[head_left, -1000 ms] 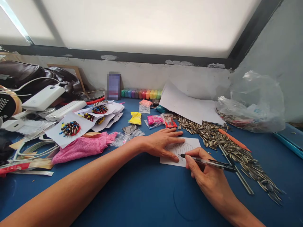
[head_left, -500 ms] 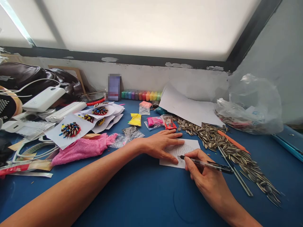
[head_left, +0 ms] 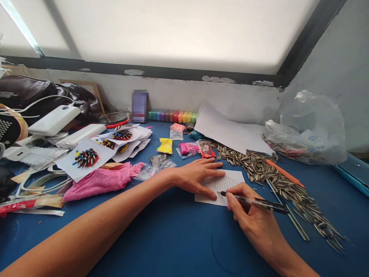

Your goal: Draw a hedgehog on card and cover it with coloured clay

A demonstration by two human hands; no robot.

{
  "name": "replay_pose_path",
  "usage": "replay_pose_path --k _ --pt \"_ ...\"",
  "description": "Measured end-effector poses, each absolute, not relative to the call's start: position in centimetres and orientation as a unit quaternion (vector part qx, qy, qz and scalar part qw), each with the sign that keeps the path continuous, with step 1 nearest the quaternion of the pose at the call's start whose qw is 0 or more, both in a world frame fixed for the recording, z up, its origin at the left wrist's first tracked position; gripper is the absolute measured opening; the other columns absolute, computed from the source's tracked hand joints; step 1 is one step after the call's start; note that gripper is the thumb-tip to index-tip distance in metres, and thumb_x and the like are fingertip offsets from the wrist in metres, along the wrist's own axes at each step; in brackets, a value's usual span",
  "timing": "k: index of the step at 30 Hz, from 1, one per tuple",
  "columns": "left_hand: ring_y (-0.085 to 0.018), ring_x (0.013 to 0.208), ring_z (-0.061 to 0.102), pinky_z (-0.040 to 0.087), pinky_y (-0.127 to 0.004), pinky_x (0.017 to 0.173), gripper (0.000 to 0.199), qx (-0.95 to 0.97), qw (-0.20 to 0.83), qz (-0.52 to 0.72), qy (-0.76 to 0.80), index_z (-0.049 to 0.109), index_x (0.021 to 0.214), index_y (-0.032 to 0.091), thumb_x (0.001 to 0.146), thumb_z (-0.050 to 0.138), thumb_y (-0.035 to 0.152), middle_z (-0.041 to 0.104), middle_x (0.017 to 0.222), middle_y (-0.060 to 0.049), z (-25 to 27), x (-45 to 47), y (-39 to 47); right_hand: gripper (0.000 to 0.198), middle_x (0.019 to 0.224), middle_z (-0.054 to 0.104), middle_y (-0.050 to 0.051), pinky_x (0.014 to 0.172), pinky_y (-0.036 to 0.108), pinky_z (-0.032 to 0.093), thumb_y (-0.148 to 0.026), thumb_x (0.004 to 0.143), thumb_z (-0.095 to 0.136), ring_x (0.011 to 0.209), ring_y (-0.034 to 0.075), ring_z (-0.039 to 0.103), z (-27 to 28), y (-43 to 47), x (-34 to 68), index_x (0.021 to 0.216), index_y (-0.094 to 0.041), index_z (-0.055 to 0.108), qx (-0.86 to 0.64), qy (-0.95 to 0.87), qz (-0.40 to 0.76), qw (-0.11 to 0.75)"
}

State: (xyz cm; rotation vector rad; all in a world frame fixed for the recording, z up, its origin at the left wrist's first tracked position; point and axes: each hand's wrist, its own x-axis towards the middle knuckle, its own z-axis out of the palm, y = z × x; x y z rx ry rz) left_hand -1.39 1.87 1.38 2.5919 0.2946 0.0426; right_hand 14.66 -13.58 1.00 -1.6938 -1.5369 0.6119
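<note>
The bare blue table surface (head_left: 173,238) extends on the near side of the small white card (head_left: 236,176), which serves as the reference for all positions below. The right hand (head_left: 253,213) is located at the near right edge of the card, its thumb and fingers clamped on a black pen (head_left: 266,204). The pen is tilted, with its tip at the lower part of the drawing (head_left: 227,182) on the card; tip contact is too fine to tell. The drawing consists of a rounded outline with rows of short marks, partly covered. A slim metal rod (head_left: 288,211) lies to the right of the card. The card lies flat on the table. The left hand (head_left: 196,177) rests palm down over the left part of the card, fingers extended and slightly apart, gripping nothing. A pink cloth (head_left: 100,182) lies well to the left of the card. A pile of striped seeds (head_left: 258,169) runs from beyond the card to its right, and an orange stick (head_left: 284,173) lies on it. Just beyond the card is a red packet (head_left: 206,151), with a pink packet (head_left: 188,147) and a yellow packet (head_left: 165,146) farther left. Well left of the card, a white sheet (head_left: 67,163) bears a seed-studded mound (head_left: 87,157). Large white sheets (head_left: 227,129) lie beyond the card; farthest beyond it stands a row of coloured blocks (head_left: 174,116).
</note>
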Motion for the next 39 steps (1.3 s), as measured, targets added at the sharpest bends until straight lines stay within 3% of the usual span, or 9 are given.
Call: replay_pose_path --k 11,24,39 --pt "-0.028 0.151 0.007 0.01 -0.045 0.122 0.081 0.96 0.255 0.02 0.114 0.033 0.151 0.022 0.086 0.055 0.065 0.014 0.163 -0.006 1.3 -1.3 1.7 0.028 0.057 0.05 -0.005 0.042 0.023 0.041 -0.05 0.091 0.051 0.046 0.011 0.048 1.0 -14.3 15.7 0.078 -0.024 0.054 -0.688 -0.555 0.24 0.401" --pt "-0.027 0.151 0.009 0.011 -0.044 0.122 0.079 0.962 0.247 0.018 0.117 0.034 0.151 0.023 0.086 0.057 0.063 0.014 0.163 -0.006 1.3 -1.3 1.6 0.022 0.064 0.058 -0.003 0.049 0.025 0.045 -0.041 0.092 0.051 0.051 0.013 0.054 1.4 -13.9 15.3 0.081 -0.024 0.058 -0.661 -0.618 0.208 0.372" --pt "-0.027 0.151 0.008 0.01 -0.045 0.122 0.079 0.96 0.254 0.021 0.114 0.033 0.151 0.026 0.086 0.055 0.066 0.013 0.163 -0.004 1.2 -1.3 1.7 0.022 0.061 0.055 -0.003 0.047 0.024 0.042 -0.043 0.092 0.051 0.05 0.013 0.051 1.5 -14.1 15.3 0.082 -0.024 0.057 -0.661 -0.617 0.222 0.365"
